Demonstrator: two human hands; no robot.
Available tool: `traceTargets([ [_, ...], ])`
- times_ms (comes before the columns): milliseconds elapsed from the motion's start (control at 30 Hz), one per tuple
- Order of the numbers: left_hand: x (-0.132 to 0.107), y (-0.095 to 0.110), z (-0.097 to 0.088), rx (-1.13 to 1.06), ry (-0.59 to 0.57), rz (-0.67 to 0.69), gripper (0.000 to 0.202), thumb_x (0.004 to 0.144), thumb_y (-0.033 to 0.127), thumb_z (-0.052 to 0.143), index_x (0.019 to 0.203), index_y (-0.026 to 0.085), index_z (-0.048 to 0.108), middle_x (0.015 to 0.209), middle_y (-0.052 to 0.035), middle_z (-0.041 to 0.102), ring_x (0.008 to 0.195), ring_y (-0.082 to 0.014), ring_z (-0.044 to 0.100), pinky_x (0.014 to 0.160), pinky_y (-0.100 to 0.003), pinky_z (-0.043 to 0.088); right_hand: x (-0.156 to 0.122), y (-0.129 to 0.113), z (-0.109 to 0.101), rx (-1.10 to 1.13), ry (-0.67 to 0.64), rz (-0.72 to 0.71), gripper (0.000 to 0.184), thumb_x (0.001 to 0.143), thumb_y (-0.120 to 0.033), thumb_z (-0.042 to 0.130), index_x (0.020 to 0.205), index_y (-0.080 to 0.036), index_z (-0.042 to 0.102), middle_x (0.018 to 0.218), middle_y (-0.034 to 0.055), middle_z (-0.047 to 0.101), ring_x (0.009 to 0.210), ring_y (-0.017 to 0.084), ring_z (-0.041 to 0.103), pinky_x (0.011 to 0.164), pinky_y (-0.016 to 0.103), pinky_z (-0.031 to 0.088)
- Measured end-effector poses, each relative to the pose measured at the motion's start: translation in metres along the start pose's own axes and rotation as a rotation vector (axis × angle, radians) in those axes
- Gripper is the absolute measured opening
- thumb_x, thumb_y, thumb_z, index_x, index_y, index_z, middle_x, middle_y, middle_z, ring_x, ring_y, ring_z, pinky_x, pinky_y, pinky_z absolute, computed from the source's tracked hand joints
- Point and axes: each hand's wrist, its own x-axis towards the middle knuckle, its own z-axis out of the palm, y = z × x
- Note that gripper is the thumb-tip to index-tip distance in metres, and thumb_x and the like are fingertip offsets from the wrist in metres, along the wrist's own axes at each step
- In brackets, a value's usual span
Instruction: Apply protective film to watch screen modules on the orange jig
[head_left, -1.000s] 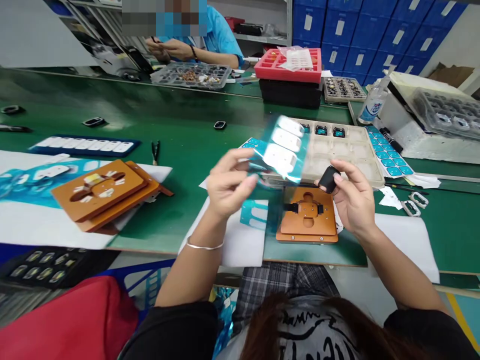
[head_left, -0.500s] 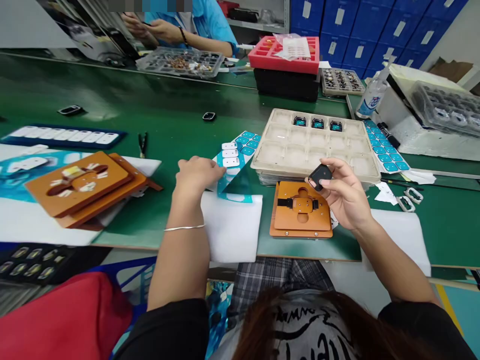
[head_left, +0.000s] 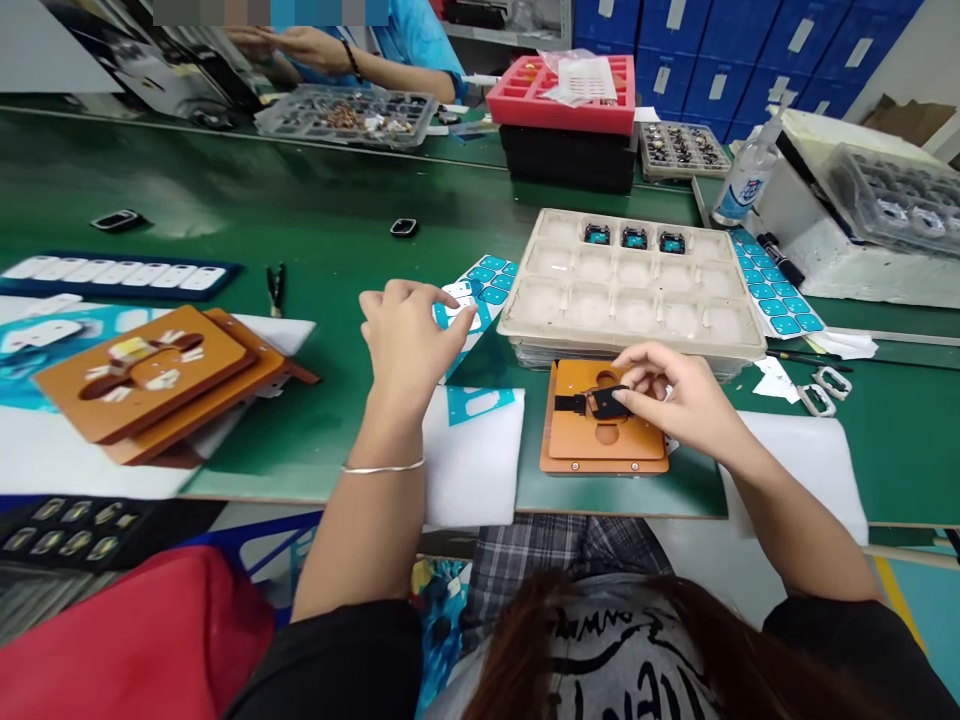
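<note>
My right hand holds a small black rounded-square watch-case part by its edge between thumb and fingers. That part lies over the central recess of an orange jig, beside the jig's black clamp. My left hand is raised over a blue sticker sheet, thumb and forefinger apart, with the sheet's white pieces showing between them. Below it, a cut-out blue film piece lies on a white foam sheet.
A cream tray behind the jig holds several parts in its back row. Left stand stacked orange plates, tweezers and a blue holder. White frames lie right. Across the bench, another person's hand works near a parts box.
My right hand has lowered the black part from above the jig onto its middle. My left hand has lifted off the sticker sheet, and the blue film now lies flatter.
</note>
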Motion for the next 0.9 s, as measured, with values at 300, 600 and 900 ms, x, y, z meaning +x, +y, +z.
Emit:
traceTargets([
  [300,0.0,-0.005,0.002,-0.001,-0.008,0.012,0.029,0.079,0.053,0.064,0.081,0.024,0.068,0.113,-0.0181,0.065,0.118,-0.0496,0.045,0.093,-0.068,0.041,0.0,-0.002,0.003,-0.226,0.047,-0.007,0.006,0.08,-0.016,0.066,0.074,-0.019,0.067,0.058,-0.0042,0.06,0.052,0.01,0.051,0.054,0.025,0.038],
  [600,-0.002,-0.007,0.004,0.032,-0.034,0.039,0.033,0.079,0.057,0.063,0.081,0.025,0.071,0.114,-0.0172,0.066,0.115,-0.0478,0.046,0.088,-0.065,0.044,0.002,0.008,0.005,-0.324,0.05,-0.077,0.008,0.079,-0.016,0.072,0.08,-0.023,0.076,0.064,-0.0014,0.067,0.06,0.014,0.057,0.058,0.028,0.043],
  [900,-0.001,-0.005,0.002,0.043,-0.088,-0.012,0.029,0.078,0.053,0.066,0.08,0.025,0.071,0.118,-0.0183,0.065,0.117,-0.051,0.044,0.087,-0.07,0.042,0.002,0.011,0.003,-0.366,-0.02,-0.155,0.01,0.081,-0.013,0.07,0.078,-0.021,0.074,0.091,0.0035,0.069,0.079,0.017,0.063,0.069,0.031,0.048],
])
